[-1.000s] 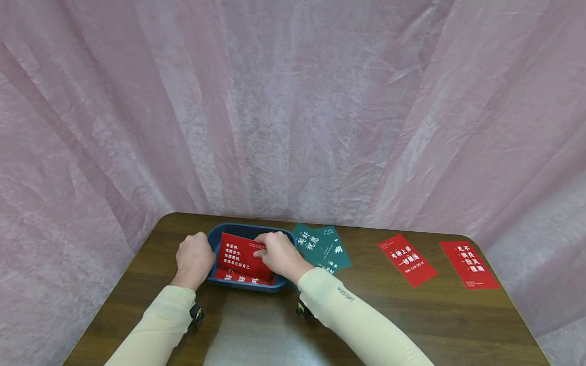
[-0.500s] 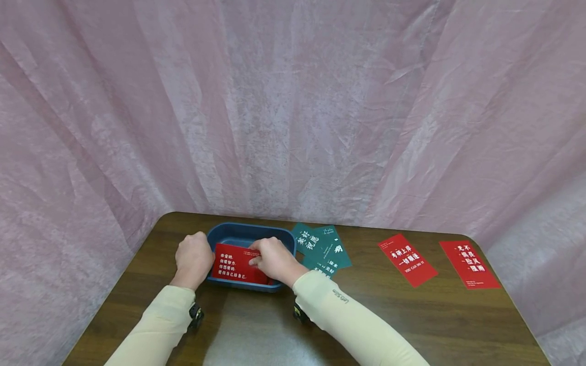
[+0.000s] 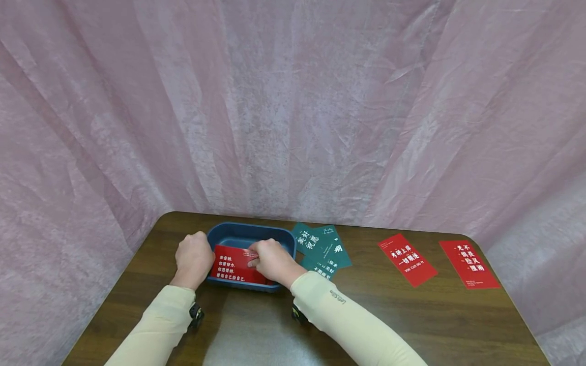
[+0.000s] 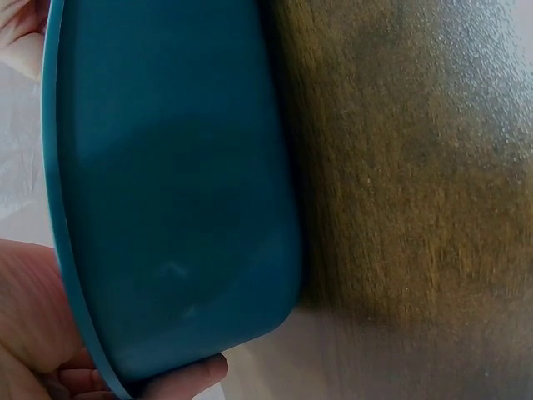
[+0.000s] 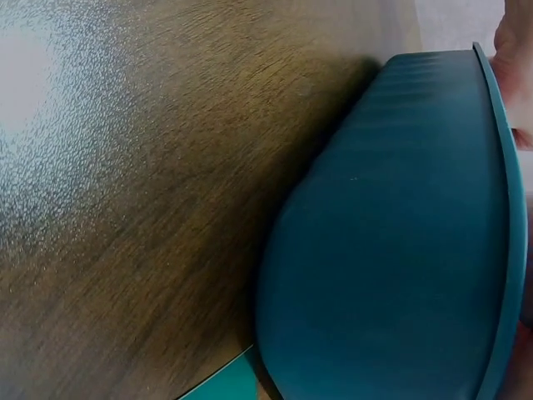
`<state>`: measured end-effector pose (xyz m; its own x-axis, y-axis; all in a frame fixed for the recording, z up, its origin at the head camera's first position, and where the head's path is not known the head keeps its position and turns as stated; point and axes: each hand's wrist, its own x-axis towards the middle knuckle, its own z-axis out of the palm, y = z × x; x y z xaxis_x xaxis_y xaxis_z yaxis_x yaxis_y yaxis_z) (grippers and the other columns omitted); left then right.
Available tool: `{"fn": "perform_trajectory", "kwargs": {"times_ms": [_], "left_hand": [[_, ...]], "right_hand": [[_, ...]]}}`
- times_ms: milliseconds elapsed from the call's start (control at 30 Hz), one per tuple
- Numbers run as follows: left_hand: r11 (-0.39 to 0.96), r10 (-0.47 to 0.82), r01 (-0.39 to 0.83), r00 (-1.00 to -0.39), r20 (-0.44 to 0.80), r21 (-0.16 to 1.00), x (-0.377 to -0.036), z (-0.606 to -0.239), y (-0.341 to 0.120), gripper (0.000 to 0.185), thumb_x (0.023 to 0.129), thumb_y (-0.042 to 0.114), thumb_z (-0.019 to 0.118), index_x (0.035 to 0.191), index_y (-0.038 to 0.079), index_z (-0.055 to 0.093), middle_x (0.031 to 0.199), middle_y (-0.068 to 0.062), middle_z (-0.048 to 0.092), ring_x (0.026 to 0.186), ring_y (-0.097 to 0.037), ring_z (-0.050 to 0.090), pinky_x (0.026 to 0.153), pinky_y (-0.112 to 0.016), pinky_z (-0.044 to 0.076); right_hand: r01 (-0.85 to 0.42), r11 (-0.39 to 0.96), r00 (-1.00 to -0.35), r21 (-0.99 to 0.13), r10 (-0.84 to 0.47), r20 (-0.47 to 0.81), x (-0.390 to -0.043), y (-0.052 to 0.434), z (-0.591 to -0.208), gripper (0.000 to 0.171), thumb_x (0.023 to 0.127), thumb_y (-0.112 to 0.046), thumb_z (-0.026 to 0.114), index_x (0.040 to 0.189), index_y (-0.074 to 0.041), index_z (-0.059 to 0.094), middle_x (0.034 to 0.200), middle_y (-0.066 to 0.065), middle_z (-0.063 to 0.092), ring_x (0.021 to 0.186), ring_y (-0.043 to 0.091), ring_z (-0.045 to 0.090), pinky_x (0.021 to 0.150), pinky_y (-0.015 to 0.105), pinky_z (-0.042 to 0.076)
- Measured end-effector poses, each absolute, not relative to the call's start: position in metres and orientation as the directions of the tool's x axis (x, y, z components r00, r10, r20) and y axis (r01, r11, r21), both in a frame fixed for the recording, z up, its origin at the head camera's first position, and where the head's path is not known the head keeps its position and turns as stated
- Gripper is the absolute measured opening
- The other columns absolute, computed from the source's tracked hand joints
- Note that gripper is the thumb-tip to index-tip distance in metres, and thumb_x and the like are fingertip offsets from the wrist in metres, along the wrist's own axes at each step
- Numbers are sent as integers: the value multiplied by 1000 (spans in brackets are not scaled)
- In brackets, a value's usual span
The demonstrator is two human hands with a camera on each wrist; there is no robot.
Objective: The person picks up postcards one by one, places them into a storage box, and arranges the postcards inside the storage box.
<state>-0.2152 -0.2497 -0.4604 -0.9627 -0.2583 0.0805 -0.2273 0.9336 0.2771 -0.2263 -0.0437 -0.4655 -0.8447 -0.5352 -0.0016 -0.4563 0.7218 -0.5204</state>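
Observation:
A blue plastic bin (image 3: 249, 225) stands on the table, and my left hand (image 3: 194, 260) grips its left end by the rim. In the left wrist view, a finger (image 4: 193, 380) lies against the bin's outer wall. A red card (image 3: 234, 264) with white lettering lies inside the bin, and my right hand (image 3: 273, 261) pinches its right part between thumb and fingers. The bin's near wall (image 5: 391, 225) hides most of the right hand in the right wrist view.
Overlapping green cards (image 3: 327, 249) lie against the bin's right side. Farther right, two red cards, one tilted (image 3: 407, 260) and one near the right edge (image 3: 469, 264), lie apart on the wooden table (image 3: 366, 305). A pink curtain (image 3: 293, 127) hangs behind.
My right hand has moved slightly left and down, lowering the red card into the bin and covering the red card seen beneath it earlier. The left hand has stayed at the rim.

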Motion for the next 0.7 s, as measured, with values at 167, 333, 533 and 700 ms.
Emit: {"fn": "perform_trajectory", "kwargs": {"times_ms": [167, 333, 533, 700], "left_hand": [[934, -258, -229, -963, 75, 275, -216, -461, -250, 33, 77, 17, 71, 93, -11, 64, 83, -29, 66, 61, -37, 64, 55, -52, 54], [935, -258, -231, -964, 68, 270, -217, -460, -249, 35, 76, 19, 72, 94, -11, 64, 84, -29, 66, 62, -37, 64, 56, -53, 54], [938, -253, -223, -963, 87, 265, -216, -461, -249, 35, 76, 18, 72, 94, -11, 64, 84, -30, 66, 64, -40, 64, 56, -53, 54], [938, -252, -221, -963, 90, 266, -217, -462, -249, 33, 77, 18, 71, 92, -11, 64, 83, -29, 66, 63, -39, 64, 55, -53, 54]], "right_hand": [[-450, 733, -848, -511, -530, -12, -227, -44, -468, 39, 81, -27, 72, 118, -19, 65, 104, -6, 69, 83, 3, 60, 67, 17, 52], [-460, 756, -850, -465, -526, -15, -227, -44, -469, 44, 81, -30, 72, 122, -19, 62, 109, -4, 68, 88, 6, 60, 73, 21, 53], [-473, 777, -853, -416, -522, -4, -225, -45, -472, 46, 82, -31, 70, 125, -17, 59, 113, -2, 67, 91, 7, 60, 76, 22, 53], [-496, 786, -846, -370, -534, 0, -225, -45, -475, 49, 84, -33, 68, 129, -16, 56, 113, -1, 67, 88, 6, 60, 76, 23, 53]]}}
